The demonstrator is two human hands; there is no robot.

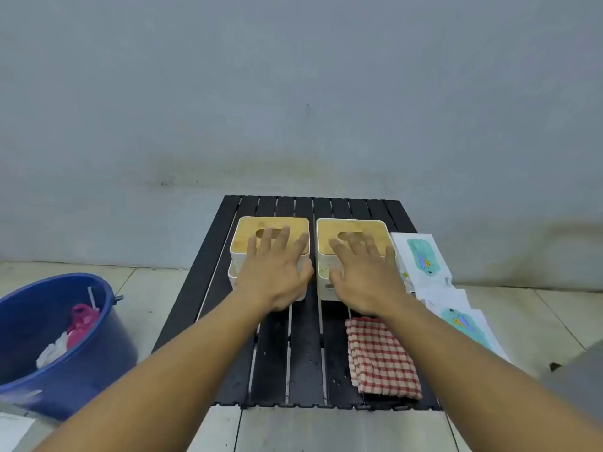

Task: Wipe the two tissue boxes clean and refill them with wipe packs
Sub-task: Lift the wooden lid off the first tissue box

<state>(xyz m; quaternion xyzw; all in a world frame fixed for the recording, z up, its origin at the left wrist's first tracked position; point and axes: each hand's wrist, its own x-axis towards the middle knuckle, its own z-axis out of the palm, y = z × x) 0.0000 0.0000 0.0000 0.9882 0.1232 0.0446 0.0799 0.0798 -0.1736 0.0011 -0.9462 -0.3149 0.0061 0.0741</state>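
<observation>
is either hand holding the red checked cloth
No, the red checked cloth lies on the black slatted table, apart from the open left hand and right hand.

My left hand (275,275) hides much of the left tissue box (251,228), my right hand (367,277) the right tissue box (375,230); the left edge crops the blue bucket (107,353).

Red-checked cloth (381,355), black table (277,370), blue bucket (65,380)
</observation>
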